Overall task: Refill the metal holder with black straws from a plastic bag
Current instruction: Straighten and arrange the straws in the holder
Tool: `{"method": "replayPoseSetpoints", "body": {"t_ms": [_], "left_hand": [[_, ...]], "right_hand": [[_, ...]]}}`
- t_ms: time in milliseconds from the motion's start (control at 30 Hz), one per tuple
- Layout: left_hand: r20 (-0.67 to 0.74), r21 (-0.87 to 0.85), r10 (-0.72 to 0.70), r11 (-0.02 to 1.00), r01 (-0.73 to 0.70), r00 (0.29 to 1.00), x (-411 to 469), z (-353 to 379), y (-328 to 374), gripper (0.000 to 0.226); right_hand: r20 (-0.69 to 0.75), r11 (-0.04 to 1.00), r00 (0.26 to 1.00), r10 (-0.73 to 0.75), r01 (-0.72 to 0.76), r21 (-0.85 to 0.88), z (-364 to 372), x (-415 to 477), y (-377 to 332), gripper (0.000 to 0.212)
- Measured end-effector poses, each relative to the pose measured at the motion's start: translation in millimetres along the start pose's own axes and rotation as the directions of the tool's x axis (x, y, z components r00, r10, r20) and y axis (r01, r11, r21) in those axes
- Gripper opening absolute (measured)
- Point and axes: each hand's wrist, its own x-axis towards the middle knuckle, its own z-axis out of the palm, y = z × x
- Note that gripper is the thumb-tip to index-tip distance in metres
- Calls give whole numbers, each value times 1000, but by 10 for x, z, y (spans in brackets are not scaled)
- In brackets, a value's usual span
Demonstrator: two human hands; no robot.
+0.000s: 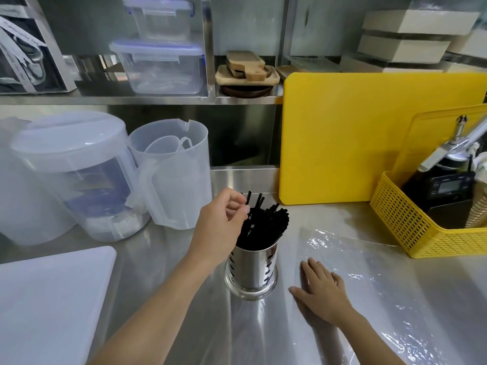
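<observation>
Straws (266, 222), black, crowd metal holder (251, 270); jug (171, 175) at ten o'clock. Left hand (224, 222) grip pinches straws; right hand (321, 288) flat, released, on plastic bag (382, 272).

left hand (221, 219) is up mid-frame with fingers (238, 206) curled in a pinch, right hand (322, 291) lies flat, palm down, fingers spread, lower right.

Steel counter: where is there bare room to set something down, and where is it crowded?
Bare steel lies between the white board and the metal holder, under the left forearm, and between the yellow cutting board and the plastic bag. Crowded: the pitchers at back left and the yellow basket at right.
</observation>
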Motion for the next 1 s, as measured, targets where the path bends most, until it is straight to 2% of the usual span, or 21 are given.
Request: {"method": "replayPoseSetpoints", "body": {"t_ms": [67, 100, 133, 167, 200, 233, 333, 400, 500, 567, 633, 700, 1000], "left_hand": [[-7, 4, 9, 1000, -9, 1000, 8, -14, -14, 20], [-4, 13, 16, 1000, -16, 1000, 8, -16, -15, 19], [0, 29, 26, 999, -26, 1000, 7, -16, -14, 17], [0, 46, 39, 998, -39, 999, 5, -14, -13, 15], [-7, 65, 55, 996, -55, 998, 6, -14, -15, 16], [-22, 78, 72, 994, -70, 997, 11, -18, -19, 18], [-83, 89, 103, 991, -96, 991, 52, -62, -51, 25], [-132, 102, 93, 992, -80, 987, 94, -92, -106, 24], [-169, 177, 22, 984, 8, 985, 135, -107, -188, 5], [-140, 166, -97, 979, 120, 985, 148, -109, -250, 15], [-73, 109, -269, 955, 276, 960, 144, -112, -269, 28], [-13, 104, -363, 926, 362, 932, 116, -106, -276, 37], [12, 205, -340, 921, 331, 940, 24, -95, -342, 45]], "right_hand": [[-115, 997, 993, -13, 22, 80, -128, 4, -35, 72], [-189, 979, 982, 23, 17, 203, -224, -3, -69, 65], [-223, 924, 972, 74, 17, 382, -343, -14, -119, 56], [-212, 825, 972, 102, 37, 564, -466, -43, -185, 45], [-199, 704, 976, 85, 82, 706, -577, -80, -248, 37], [-210, 616, 977, 50, 135, 776, -677, -119, -310, 32], [-280, 503, 959, -54, 268, 821, -887, -246, -527, 24], [-311, 465, 949, -57, 301, 832, -965, -286, -671, 28], [-318, 488, 948, -19, 286, 824, -1031, -267, -821, 41], [-300, 529, 954, 12, 249, 812, -1040, -217, -889, 48], [-288, 558, 957, 35, 220, 800, -1038, -174, -938, 51], [-302, 572, 952, 45, 223, 790, -1033, -136, -951, 49], [-336, 632, 942, 11, 254, 732, -1086, 3, -833, 38]]}}
